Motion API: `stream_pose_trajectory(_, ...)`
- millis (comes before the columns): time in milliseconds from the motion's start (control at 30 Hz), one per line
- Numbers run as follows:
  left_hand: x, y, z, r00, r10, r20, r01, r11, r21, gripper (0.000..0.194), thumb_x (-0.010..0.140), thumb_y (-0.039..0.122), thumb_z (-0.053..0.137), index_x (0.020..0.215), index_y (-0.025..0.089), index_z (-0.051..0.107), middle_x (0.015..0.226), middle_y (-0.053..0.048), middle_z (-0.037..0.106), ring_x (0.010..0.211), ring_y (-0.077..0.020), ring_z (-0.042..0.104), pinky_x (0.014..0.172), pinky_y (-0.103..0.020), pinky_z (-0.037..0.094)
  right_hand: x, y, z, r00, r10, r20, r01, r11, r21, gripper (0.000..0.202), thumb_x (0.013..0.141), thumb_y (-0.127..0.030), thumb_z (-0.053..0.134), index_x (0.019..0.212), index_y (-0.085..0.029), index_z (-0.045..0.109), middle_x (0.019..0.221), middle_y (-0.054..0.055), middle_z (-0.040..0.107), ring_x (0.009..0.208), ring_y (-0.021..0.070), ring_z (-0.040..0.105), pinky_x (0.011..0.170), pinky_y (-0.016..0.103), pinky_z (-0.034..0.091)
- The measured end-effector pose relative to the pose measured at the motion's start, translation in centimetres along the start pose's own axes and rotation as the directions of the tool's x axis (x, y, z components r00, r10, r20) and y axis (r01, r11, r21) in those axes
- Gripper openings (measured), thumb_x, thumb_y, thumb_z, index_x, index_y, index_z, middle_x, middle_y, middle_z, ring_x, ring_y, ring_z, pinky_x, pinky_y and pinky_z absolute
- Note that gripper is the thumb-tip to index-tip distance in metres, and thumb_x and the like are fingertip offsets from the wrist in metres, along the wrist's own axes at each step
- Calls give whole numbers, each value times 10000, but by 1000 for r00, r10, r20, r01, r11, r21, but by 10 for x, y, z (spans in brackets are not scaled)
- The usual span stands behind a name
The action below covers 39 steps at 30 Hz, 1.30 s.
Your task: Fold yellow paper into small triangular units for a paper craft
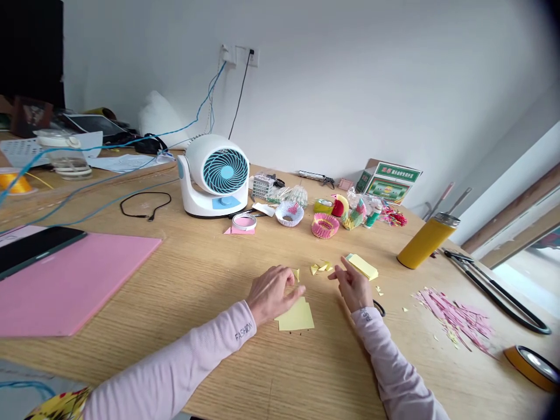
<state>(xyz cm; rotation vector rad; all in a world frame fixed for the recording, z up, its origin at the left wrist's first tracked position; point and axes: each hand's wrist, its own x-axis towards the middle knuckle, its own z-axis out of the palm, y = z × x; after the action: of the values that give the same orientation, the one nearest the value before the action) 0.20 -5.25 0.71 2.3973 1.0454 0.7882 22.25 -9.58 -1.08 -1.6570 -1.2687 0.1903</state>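
My left hand point(272, 293) hovers over a small stack of pale yellow paper point(296, 315), thumb stretched out and apart from the bent fingers. Right by its fingertips is a small folded yellow paper piece point(296, 274); whether they touch it I cannot tell. My right hand point(352, 287) has its index finger extended and the fingers spread, with nothing visible in them. Several folded yellow paper triangles point(321, 268) lie between the hands. Beyond the right hand sits a stack of yellow paper slips point(363, 266). A black loop point(380, 308) shows partly from under the right wrist.
A white fan point(214, 175) stands at the back. Near it are a tape roll point(244, 221), a white paper bowl point(289, 214) and a pink paper bowl point(324, 226). To the right are a yellow tumbler point(426, 242), pink paper scraps point(457, 318) and an orange tape roll point(532, 367).
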Motion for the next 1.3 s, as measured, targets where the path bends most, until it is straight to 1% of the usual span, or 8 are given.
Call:
stream_pose_trajectory(133, -4, -4, -1, 984, 130, 120, -151, 970, 189, 397, 635, 520, 670, 801, 194, 517, 885, -36, 513, 869, -209, 480, 682, -290, 380, -8, 0, 0, 993, -57, 103, 73, 984, -160, 400, 818, -351, 483, 1131, -127, 593, 705, 45, 711, 458, 128, 512, 517, 253, 432)
stream_pose_trajectory(400, 0, -12, 1, 964, 207, 168, -234, 960, 156, 370, 712, 526, 622, 735, 176, 506, 819, -22, 522, 809, -179, 480, 667, -273, 336, -23, -17, 9, 943, -142, 301, 191, 972, -140, 330, 821, -293, 469, 1076, -153, 624, 731, 40, 705, 486, 136, 534, 521, 251, 425)
stream_pose_trajectory(567, 3, -6, -2, 970, 210, 124, -220, 973, 73, 343, 759, 509, 581, 754, 180, 485, 725, 20, 566, 680, -140, 510, 644, -261, 302, -25, -27, 8, 924, -70, 377, 71, 997, 12, 357, 825, -430, 488, 989, -165, 663, 603, 16, 623, 411, 104, 418, 405, 229, 299)
stream_pose_trajectory(733, 4, -4, -2, 984, 148, 101, -148, 989, -5, 339, 762, 526, 565, 810, 199, 495, 716, 39, 598, 610, -126, 517, 639, -246, 315, -28, -33, 9, 834, -26, 552, -65, 987, 145, 389, 800, -487, 533, 934, -145, 661, 430, -63, 377, 378, 67, 257, 391, 221, 148)
stream_pose_trajectory(933, 5, -4, 0, 996, 64, 60, -47, 967, -251, 314, 719, 459, 639, 871, 213, 515, 789, 29, 610, 668, -125, 545, 590, -213, 351, -28, -29, 14, 804, 19, 594, -277, 896, 346, 328, 714, -464, 655, 799, -154, 591, 562, -27, 529, 394, 51, 359, 366, 188, 254)
stream_pose_trajectory(1033, 8, -3, 3, 998, -9, 55, 33, 884, -466, 358, 700, 434, 660, 929, 195, 524, 802, 9, 617, 677, -122, 566, 597, -212, 392, -26, -27, 14, 810, 45, 585, -339, 851, 402, 328, 712, -464, 661, 757, -157, 554, 516, -52, 495, 350, 41, 366, 341, 178, 249)
stream_pose_trajectory(1133, 12, -4, 5, 987, -91, 131, 156, 707, -689, 424, 671, 389, 694, 985, 164, 520, 790, -12, 639, 675, -129, 597, 612, -225, 436, -25, -29, 11, 858, 86, 506, -362, 800, 479, 339, 701, -470, 673, 754, -166, 531, 508, -67, 487, 322, 30, 350, 320, 172, 221)
stream_pose_trajectory(1300, 13, -4, 5, 961, -157, 229, 277, 458, -845, 306, 659, 361, 711, 777, 130, 548, 764, -52, 665, 692, -153, 625, 643, -252, 471, -26, -36, 9, 873, 104, 477, -372, 775, 511, 345, 684, -470, 689, 773, -174, 536, 505, -65, 498, 349, 48, 376, 320, 178, 253)
